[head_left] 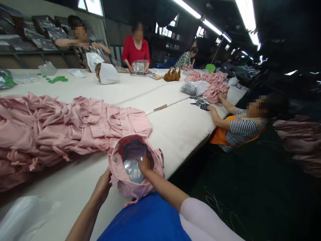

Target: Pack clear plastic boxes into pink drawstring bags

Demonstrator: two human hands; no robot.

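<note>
Here's your right hand (144, 164), down inside the pink bag (134, 190), fingers at the clear plastic (132, 169); whether they grip it or just press, I can't tell. Your left hand (102, 185) is up against the bag's left side, fingertips partly tucked behind the fabric, so how tight that grip is can't be told either. The bag's mouth gapes up at you, right in front of your blue apron (147, 221).

Writing? The tags (200, 102), dark and white, lie beside a striped-shirt co-worker's (240, 129) hand, their print too small to read. Marks on the white carton (107, 73) across the table (173, 134) are just as faint.

Now the edges! The table's near edge slants away up and to the right, passing close by the bag, with dark floor beyond. On your left, the pile (75, 124) of pink bags crowds right up to yours. To your right, white surface stretches to the tags, a brown strip (160, 107) lying farther in. Loose film (22, 212) sits at lower left, well apart from the bag.
</note>
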